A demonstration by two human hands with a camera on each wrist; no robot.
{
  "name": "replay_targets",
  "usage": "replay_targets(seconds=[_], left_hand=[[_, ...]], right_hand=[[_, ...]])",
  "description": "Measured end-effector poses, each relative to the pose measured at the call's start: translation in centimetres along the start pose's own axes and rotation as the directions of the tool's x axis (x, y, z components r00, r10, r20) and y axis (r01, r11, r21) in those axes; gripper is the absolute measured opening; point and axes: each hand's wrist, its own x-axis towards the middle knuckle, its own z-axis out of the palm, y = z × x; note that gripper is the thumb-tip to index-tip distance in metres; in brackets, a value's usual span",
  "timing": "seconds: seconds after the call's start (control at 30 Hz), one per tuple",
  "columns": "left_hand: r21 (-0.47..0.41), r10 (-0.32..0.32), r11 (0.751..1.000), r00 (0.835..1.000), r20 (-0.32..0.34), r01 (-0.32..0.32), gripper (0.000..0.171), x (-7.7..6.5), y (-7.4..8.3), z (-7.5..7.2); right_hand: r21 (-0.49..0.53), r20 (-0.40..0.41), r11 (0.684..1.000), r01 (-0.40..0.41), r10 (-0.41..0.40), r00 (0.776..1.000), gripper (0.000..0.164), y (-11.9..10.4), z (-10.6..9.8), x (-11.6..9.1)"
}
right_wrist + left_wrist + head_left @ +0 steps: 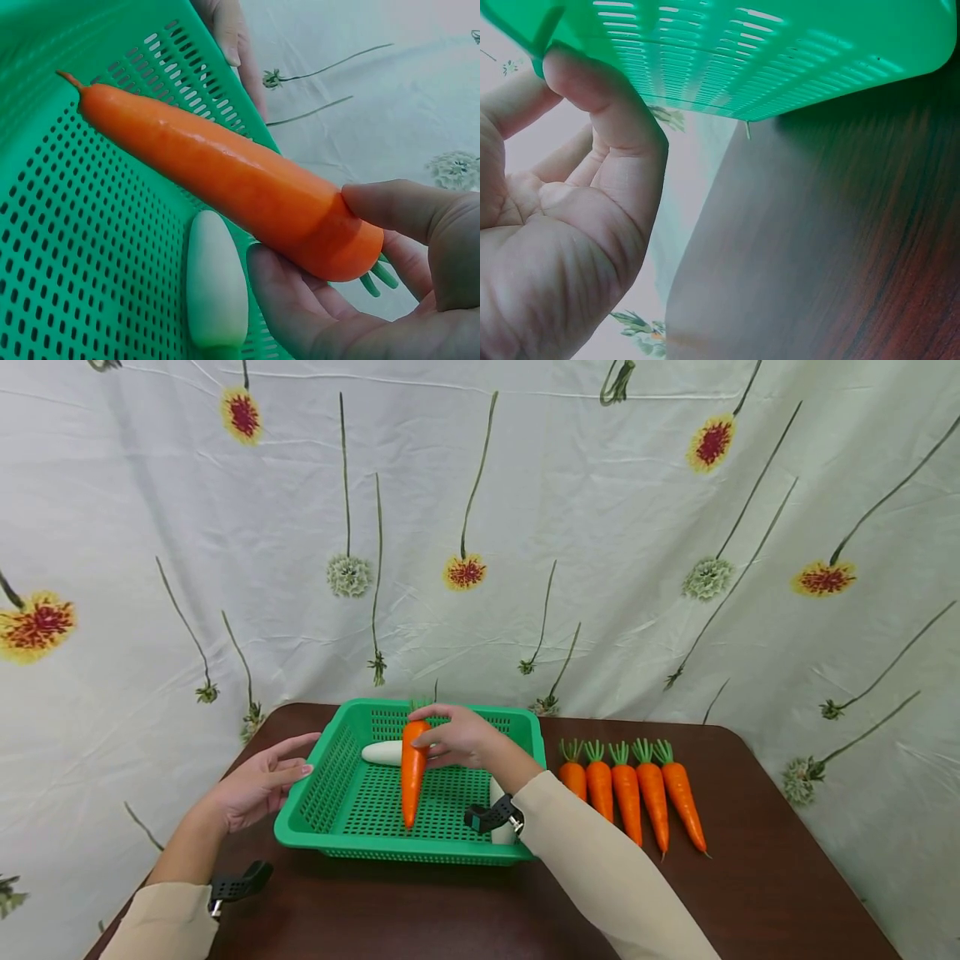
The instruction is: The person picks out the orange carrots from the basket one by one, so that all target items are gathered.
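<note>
My right hand [461,737] grips an orange carrot [412,777] near its green-topped thick end, thumb on one side and fingers on the other. The carrot's thin tip points down over the inside of a green plastic basket [390,842]. At the basket's left rim is my left hand [258,781], its thumb [592,90] and fingers pinching the edge. A white radish [217,277] lies in the basket beneath the carrot. Another white radish [501,827] lies at the basket's right side, partly hidden by my right wrist.
Several carrots [626,789] lie side by side on the dark brown table [757,860], right of the basket, with their green tops away from me. My right sleeve passes close in front of them. A white flowered cloth [585,527] hangs behind the table.
</note>
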Motion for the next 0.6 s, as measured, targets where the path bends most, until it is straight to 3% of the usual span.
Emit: replay_targets(seconds=[0.37, 0.6], left_hand=[[0.006, -0.003, 1.000, 1.000, -0.008, 0.004, 0.073, 0.0, -0.1, -0.1], [0.001, 0.006, 1.000, 1.000, -0.004, -0.006, 0.073, 0.0, -0.1, -0.1]], right_hand=[[0.037, -0.006, 0.998, 0.041, -0.041, 0.999, 0.055, 0.2, -2.6, -1.8], [0.040, -0.038, 0.997, 0.070, -0.069, 0.997, 0.047, 0.3, -3.9, -2.8]])
